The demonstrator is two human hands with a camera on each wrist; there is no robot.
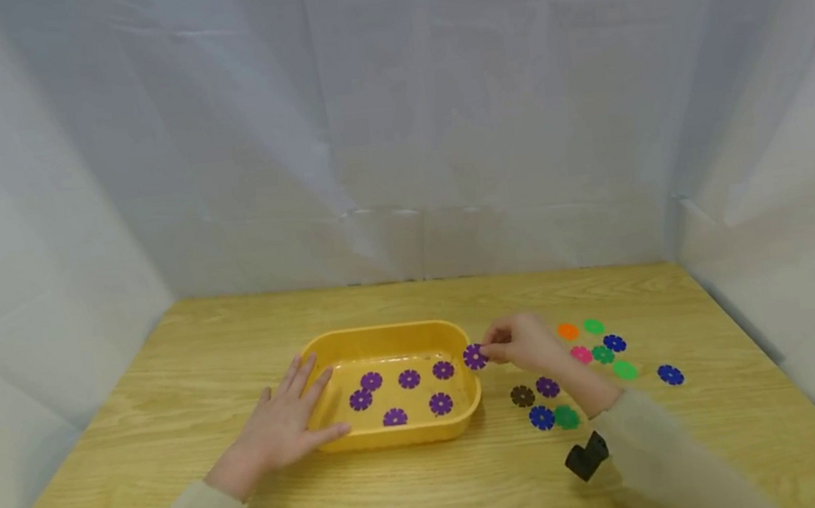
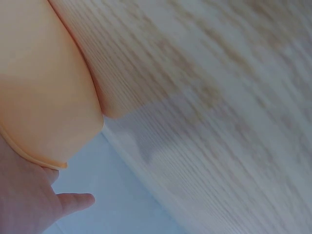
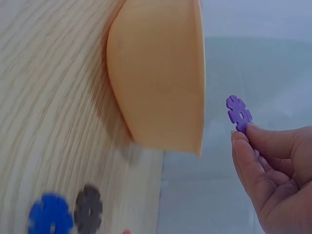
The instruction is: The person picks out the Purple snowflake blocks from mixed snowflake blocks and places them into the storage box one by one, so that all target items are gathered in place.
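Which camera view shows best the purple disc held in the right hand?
The right wrist view: the purple disc is large and clear, pinched by the right hand. The head view shows it small; the left wrist view does not show it.

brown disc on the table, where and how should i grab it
The brown disc lies flat, so come from above and pinch opposite edges at its notches. Its left, toward the tray, is bare table; a purple disc and a blue disc crowd the right.

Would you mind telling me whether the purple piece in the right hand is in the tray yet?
Not yet: right hand pinches purple piece above yellow tray rim.
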